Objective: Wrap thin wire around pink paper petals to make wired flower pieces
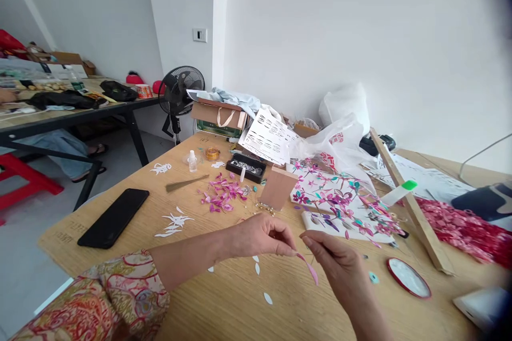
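My left hand [262, 237] pinches one end of a slim pink petal [312, 273] between thumb and index finger, and the petal hangs down to the right. Close by, my right hand [338, 258] has its thumb and fingertips pressed together; whatever lies between them is too fine to make out. Below the hands, a white leaf-shaped piece [268, 298] rests on the wooden table [224, 309]. Behind my left hand lies a heap of pink petals [222, 195], with an upright wooden block [278, 190] beside it. Finished-looking pink and teal flower sprays [340, 200] lie beyond my right hand.
A black phone [114, 218] lies at left, near white cut pieces [175, 222]. A small bottle [192, 161] and a black box [246, 168] stand farther back. At right are a wooden bar [420, 224], a red-rimmed round dish [408, 278] and pink-red material [464, 229].
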{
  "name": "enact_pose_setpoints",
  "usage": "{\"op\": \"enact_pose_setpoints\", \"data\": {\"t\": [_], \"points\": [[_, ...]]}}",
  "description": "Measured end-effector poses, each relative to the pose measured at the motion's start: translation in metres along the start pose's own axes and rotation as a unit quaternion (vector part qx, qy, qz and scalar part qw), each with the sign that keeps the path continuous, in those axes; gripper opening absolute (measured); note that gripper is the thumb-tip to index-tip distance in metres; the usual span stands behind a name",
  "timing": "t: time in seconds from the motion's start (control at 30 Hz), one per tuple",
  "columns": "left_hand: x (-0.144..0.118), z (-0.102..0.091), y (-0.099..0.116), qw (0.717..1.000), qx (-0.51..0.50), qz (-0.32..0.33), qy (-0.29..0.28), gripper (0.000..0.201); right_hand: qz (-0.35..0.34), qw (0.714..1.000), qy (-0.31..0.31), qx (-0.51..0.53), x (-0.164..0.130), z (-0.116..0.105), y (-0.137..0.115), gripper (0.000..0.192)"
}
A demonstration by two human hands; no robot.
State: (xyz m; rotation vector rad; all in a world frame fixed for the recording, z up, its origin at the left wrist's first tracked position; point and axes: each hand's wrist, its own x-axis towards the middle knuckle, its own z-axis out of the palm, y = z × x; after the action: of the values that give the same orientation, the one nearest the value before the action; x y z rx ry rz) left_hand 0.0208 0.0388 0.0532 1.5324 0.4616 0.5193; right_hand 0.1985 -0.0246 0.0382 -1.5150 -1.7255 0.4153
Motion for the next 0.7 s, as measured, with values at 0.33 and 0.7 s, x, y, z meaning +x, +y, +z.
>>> {"op": "enact_pose_setpoints", "data": {"t": [0.33, 0.7], "points": [[0.006, -0.001, -0.010, 0.985, 0.105, 0.025, 0.136, 0.006, -0.037, 0.998, -0.024, -0.049, -0.033, 0.034, -0.016, 0.027], [0.000, -0.001, 0.002, 0.999, -0.011, -0.039, 0.009, 0.008, 0.013, 1.000, -0.014, 0.003, 0.006, -0.005, -0.001, 0.025]]}}
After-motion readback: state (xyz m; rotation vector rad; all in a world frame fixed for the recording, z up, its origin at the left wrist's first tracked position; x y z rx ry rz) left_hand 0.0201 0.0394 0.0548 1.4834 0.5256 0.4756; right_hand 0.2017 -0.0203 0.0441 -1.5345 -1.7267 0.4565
